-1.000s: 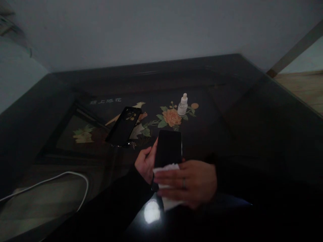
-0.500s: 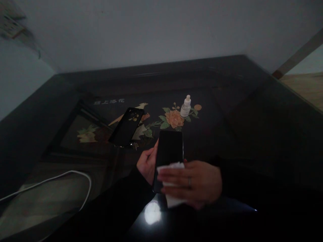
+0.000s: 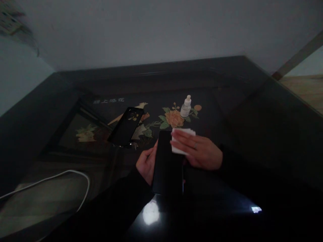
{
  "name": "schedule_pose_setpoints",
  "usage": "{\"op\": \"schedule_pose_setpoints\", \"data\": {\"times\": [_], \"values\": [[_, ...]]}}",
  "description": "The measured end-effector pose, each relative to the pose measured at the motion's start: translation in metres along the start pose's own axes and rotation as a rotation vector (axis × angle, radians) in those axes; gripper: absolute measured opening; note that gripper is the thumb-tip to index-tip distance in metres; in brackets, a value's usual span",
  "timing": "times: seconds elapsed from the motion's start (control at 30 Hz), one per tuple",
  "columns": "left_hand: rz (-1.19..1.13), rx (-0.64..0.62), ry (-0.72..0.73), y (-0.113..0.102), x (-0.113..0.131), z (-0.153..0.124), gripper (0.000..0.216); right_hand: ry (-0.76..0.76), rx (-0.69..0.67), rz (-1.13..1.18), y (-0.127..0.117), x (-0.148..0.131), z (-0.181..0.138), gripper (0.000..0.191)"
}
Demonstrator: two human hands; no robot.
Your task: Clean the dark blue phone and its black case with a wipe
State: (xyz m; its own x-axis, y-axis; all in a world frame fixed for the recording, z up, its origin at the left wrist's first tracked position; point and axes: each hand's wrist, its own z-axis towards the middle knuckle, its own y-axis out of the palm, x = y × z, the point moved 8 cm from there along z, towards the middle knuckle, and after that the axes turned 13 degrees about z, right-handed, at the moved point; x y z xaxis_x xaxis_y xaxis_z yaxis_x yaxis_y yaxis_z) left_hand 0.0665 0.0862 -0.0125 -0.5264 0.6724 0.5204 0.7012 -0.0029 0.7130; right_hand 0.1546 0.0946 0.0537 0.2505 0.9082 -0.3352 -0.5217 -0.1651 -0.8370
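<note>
A black smartphone [image 3: 167, 168] is gripped along its left side by my left hand [image 3: 146, 164], with a fingertip showing at its right edge. My right hand [image 3: 202, 153] presses a folded white wipe [image 3: 186, 131] with its fingers over the upper right of the phone's dark screen. The thumb of that hand is hidden. Beyond the phone, a small dropper bottle [image 3: 186, 108] with a white cap stands upright. To the left lies a black phone case [image 3: 126, 127], with a small shiny charm at its lower end.
All this is on a dark, glossy table [image 3: 232, 101] printed with flowers and characters. A white cable [image 3: 60, 174] curves across the left side. The wall [image 3: 156, 33] rises behind the table, with a socket strip [image 3: 10, 23] at upper left.
My right hand has slid the wipe up the phone, from its lower part to the upper right corner. My left hand still holds the phone in the same place.
</note>
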Motion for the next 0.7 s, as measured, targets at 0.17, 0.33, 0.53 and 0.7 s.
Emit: {"op": "schedule_pose_setpoints", "data": {"times": [0.17,0.33,0.53,0.7], "values": [[0.037,-0.032,0.004,-0.004,0.001,-0.002,0.061,-0.234,-0.102,0.118,0.008,-0.031,-0.003,0.044],[0.018,-0.019,0.048,-0.007,0.005,-0.001,0.061,-0.329,-0.116,0.149,0.010,-0.045,-0.004,0.044],[0.023,-0.131,-0.013,-0.007,-0.001,-0.004,0.059,-0.083,0.014,0.030,-0.006,-0.001,-0.003,0.043],[0.053,-0.079,0.036,-0.015,0.002,-0.003,0.058,-0.458,-0.165,0.196,0.011,-0.055,-0.009,0.044]]}}
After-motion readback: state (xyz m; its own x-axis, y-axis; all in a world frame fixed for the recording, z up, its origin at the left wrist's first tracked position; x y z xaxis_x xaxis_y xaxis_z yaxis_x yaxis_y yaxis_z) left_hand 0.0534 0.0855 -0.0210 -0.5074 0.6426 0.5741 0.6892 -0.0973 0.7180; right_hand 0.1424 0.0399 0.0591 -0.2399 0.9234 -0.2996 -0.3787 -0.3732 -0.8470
